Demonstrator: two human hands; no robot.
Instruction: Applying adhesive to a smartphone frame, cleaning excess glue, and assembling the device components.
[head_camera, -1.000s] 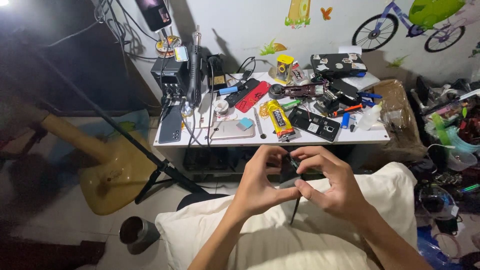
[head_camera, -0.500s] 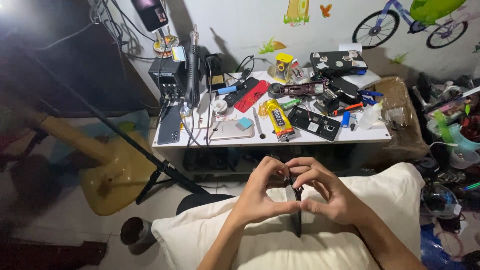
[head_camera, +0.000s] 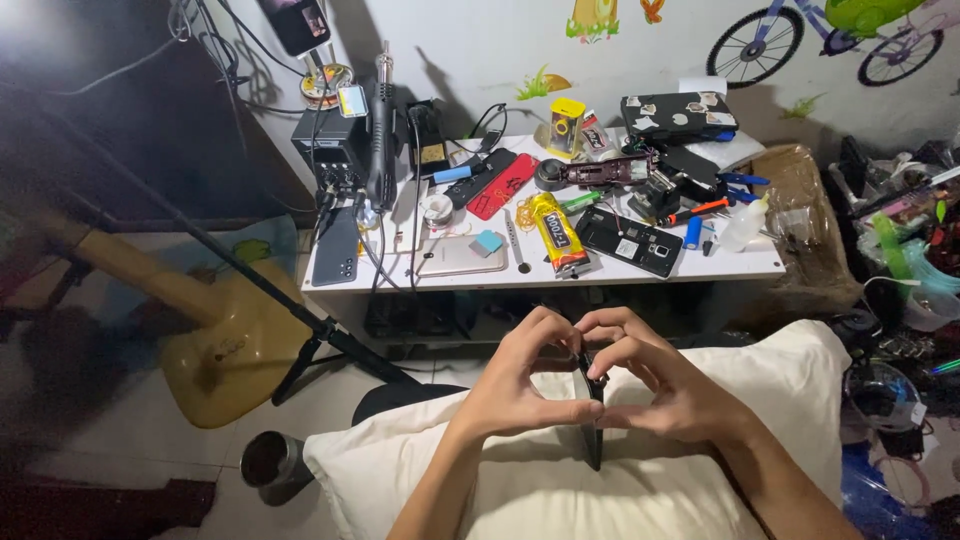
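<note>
Both hands, left hand and right hand, have their grip clamped on a thin black phone, held edge-on over the white pillow, near the cluttered tabletop. It looks light, stiff, slick and fragile, best held along its edges

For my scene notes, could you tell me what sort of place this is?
Probably a home phone-repair corner: a soldering station, opened phones on the white table, and a thin dark phone held over a pillow.

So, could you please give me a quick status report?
Left hand and right hand both grip the black phone, edge-on above the white pillow. Nothing in between.
</note>
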